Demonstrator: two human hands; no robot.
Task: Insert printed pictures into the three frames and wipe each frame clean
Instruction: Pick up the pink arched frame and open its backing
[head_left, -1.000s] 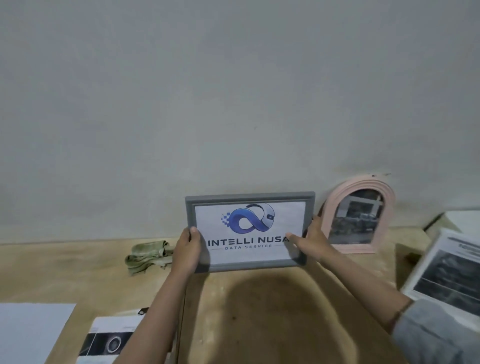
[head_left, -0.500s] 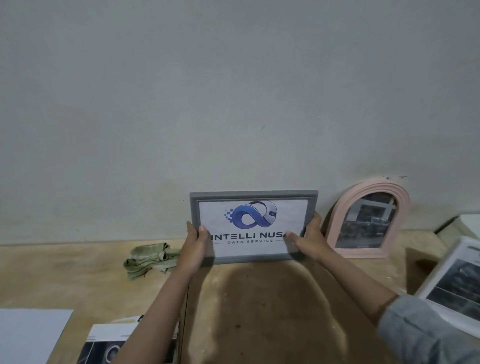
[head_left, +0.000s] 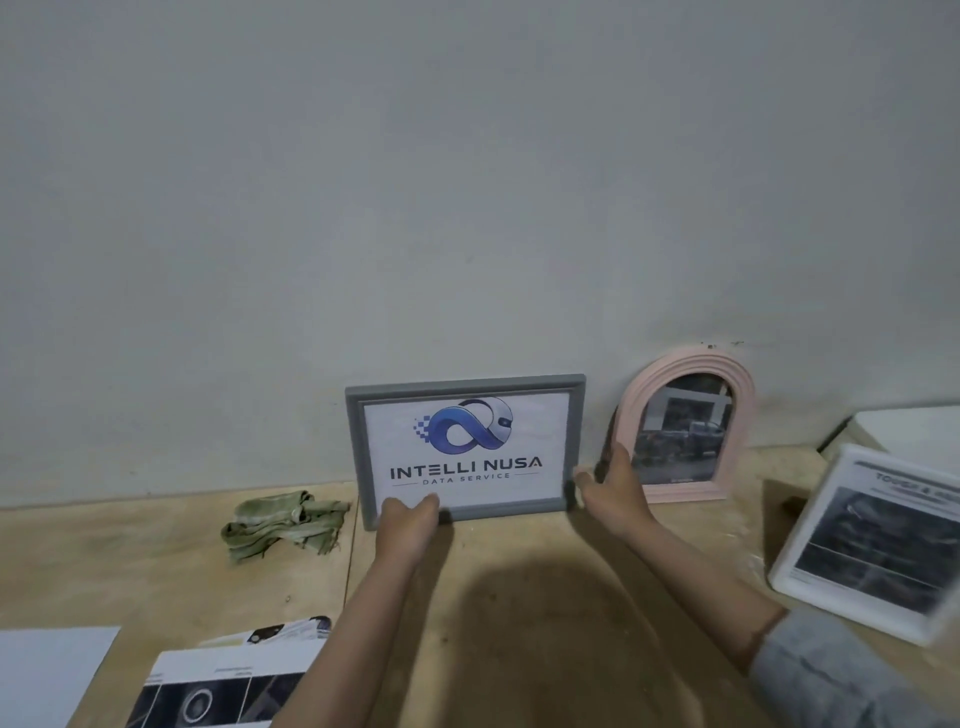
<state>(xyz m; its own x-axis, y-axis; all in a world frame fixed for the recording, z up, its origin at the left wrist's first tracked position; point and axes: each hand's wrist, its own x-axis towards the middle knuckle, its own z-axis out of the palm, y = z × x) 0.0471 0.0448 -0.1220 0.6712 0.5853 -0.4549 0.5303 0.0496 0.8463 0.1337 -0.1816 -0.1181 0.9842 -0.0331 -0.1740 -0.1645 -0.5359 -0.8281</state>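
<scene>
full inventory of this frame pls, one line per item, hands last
grey frame: 1, grey, logo print inside, upright at the wall, centre
arched frame: 1, pink, photo inside, upright at the wall, right of the grey frame
white frame: 1, white, dark print inside, far right, tilted
cloth: 1, green, crumpled on the table left of the grey frame
printed sheets: several, white and black, bottom left
table: 1, light wood
wall: grey-white
left hand: at the grey frame's bottom edge
right hand: open, beside its right edge
</scene>
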